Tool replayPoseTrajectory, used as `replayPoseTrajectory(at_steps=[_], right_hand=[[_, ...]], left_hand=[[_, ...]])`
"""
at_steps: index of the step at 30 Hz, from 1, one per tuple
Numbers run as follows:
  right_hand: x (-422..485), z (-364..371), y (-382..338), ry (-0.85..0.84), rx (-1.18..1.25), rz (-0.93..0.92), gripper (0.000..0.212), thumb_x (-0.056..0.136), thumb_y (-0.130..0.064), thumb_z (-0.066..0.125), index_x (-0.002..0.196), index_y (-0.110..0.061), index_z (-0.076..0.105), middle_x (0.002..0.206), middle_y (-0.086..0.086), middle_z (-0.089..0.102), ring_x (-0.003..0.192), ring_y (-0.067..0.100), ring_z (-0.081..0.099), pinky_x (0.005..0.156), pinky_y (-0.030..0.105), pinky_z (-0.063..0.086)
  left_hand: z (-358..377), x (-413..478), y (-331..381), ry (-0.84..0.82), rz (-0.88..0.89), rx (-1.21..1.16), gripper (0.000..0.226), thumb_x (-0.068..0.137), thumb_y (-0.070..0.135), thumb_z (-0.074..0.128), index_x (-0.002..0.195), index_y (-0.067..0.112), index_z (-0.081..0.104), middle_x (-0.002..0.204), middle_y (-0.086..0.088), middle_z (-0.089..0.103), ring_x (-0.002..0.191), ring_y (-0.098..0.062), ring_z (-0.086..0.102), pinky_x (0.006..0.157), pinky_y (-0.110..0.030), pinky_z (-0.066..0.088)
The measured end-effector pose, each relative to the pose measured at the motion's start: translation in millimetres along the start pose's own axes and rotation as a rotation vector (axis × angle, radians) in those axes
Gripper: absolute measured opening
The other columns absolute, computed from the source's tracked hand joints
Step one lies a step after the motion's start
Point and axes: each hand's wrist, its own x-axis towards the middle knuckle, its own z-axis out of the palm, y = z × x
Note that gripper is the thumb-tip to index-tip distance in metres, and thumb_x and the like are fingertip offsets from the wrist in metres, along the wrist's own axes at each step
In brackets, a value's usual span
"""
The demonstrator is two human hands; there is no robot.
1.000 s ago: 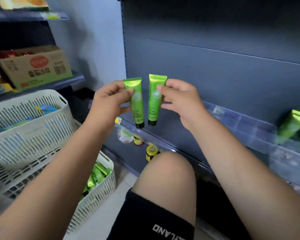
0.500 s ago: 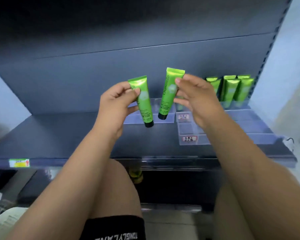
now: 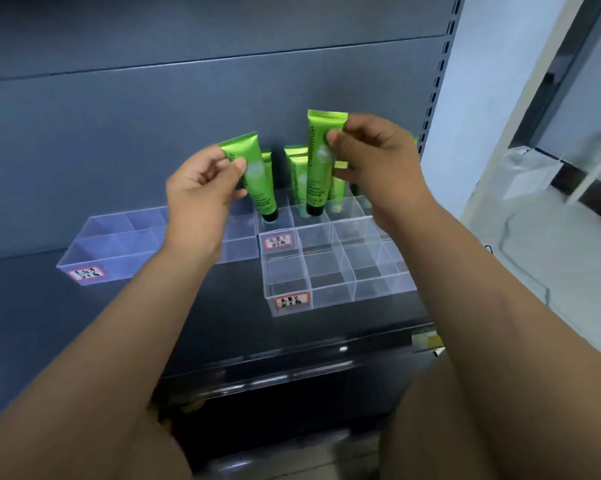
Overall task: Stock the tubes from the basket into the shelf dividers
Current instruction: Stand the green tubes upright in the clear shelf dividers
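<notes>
My left hand (image 3: 202, 192) pinches a green tube (image 3: 257, 181) with a black cap pointing down, held just above the clear dividers. In my right hand (image 3: 378, 168) is a second green tube (image 3: 318, 168), gripped near its top, cap down over a back compartment of the clear divider tray (image 3: 327, 268). Several green tubes (image 3: 297, 168) stand upright in the rear compartments, partly hidden behind my hands. The basket is out of view.
A second clear divider tray (image 3: 115, 247) with a red-edged label sits to the left on the dark shelf (image 3: 84, 323). The shelf's back panel rises behind. A perforated upright (image 3: 437, 81) bounds the shelf on the right, with pale floor beyond.
My view has swung right and both hands have carried their tubes to the right and down, over the divider compartments next to the standing tubes.
</notes>
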Motion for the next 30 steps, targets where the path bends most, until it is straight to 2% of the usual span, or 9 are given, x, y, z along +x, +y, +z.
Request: replayPoseTrajectory(at_steps=[4,7,10,12,14,16,20,23,30], right_hand=[[20,5,18,0.021,-0.059,-0.001,0.016,0.09,-0.009,0.073,0.105,-0.004,0.072,0.099,0.028,0.067,0.086,0.023,0.069,0.078,0.043,0.061],[28,12,25,0.008,-0.106,-0.02,0.009,0.088,-0.008,0.075,0.096,-0.009,0.071,0.085,0.015,0.066,0.081,0.021,0.068,0.069,0.036,0.06],[34,17,31,-0.021,-0.182,-0.072,0.012,0.086,-0.004,0.076,0.091,-0.014,0.071,0.078,0.007,0.065,0.076,0.023,0.068,0.07,0.037,0.058],[36,16,37,-0.025,-0.204,-0.079,0.016,0.085,-0.003,0.077,0.091,-0.016,0.071,0.08,0.008,0.067,0.08,0.036,0.072,0.074,0.045,0.059],[37,15,43,-0.016,-0.21,-0.078,0.016,0.084,-0.003,0.078,0.09,-0.016,0.071,0.081,0.011,0.068,0.081,0.039,0.07,0.077,0.053,0.058],[36,14,48,-0.004,-0.221,-0.067,0.015,0.084,-0.003,0.078,0.088,-0.016,0.071,0.081,0.012,0.069,0.08,0.036,0.069,0.078,0.056,0.058],[36,9,57,0.004,-0.292,-0.056,0.014,0.084,-0.001,0.077,0.092,-0.011,0.071,0.075,0.005,0.072,0.081,0.03,0.074,0.078,0.044,0.059],[37,5,65,0.031,-0.342,-0.045,0.011,0.083,-0.002,0.078,0.091,-0.001,0.07,0.076,0.012,0.074,0.081,0.031,0.074,0.076,0.047,0.058],[36,6,75,0.027,-0.389,0.006,0.019,0.083,-0.002,0.077,0.098,-0.011,0.07,0.087,0.016,0.076,0.09,0.035,0.073,0.086,0.049,0.059]], left_hand=[[-3,18,-15,-0.016,0.007,0.04,0.013,0.096,0.005,0.067,0.097,0.017,0.072,0.072,0.011,0.062,0.081,-0.015,0.062,0.082,-0.037,0.059],[-3,24,-24,-0.07,0.02,0.071,0.016,0.095,0.005,0.068,0.101,0.018,0.073,0.078,0.013,0.068,0.085,-0.015,0.065,0.084,-0.039,0.061],[-5,28,-34,-0.103,0.032,0.119,0.016,0.093,0.005,0.071,0.1,0.019,0.073,0.105,-0.003,0.068,0.092,-0.025,0.071,0.079,-0.035,0.063],[-8,31,-39,-0.092,0.012,0.123,0.018,0.091,0.007,0.074,0.094,0.025,0.074,0.116,-0.019,0.064,0.099,-0.035,0.071,0.077,-0.035,0.063],[-10,33,-43,-0.095,-0.017,0.129,0.021,0.092,0.006,0.073,0.09,0.027,0.073,0.106,-0.02,0.065,0.097,-0.035,0.071,0.078,-0.038,0.064],[-11,35,-46,-0.099,-0.047,0.134,0.022,0.092,0.004,0.072,0.091,0.026,0.072,0.091,-0.007,0.063,0.092,-0.026,0.069,0.079,-0.038,0.064],[-11,39,-54,-0.081,-0.141,0.134,0.012,0.092,0.003,0.073,0.102,0.008,0.071,0.09,-0.005,0.055,0.093,-0.02,0.067,0.08,-0.037,0.064],[-12,41,-63,-0.082,-0.195,0.163,0.018,0.091,0.005,0.074,0.108,0.001,0.07,0.091,-0.007,0.055,0.092,-0.017,0.067,0.082,-0.04,0.064],[-1,38,-65,-0.045,-0.253,0.113,0.018,0.09,0.002,0.074,0.097,0.017,0.067,0.087,-0.004,0.057,0.087,-0.013,0.066,0.079,-0.034,0.064]])
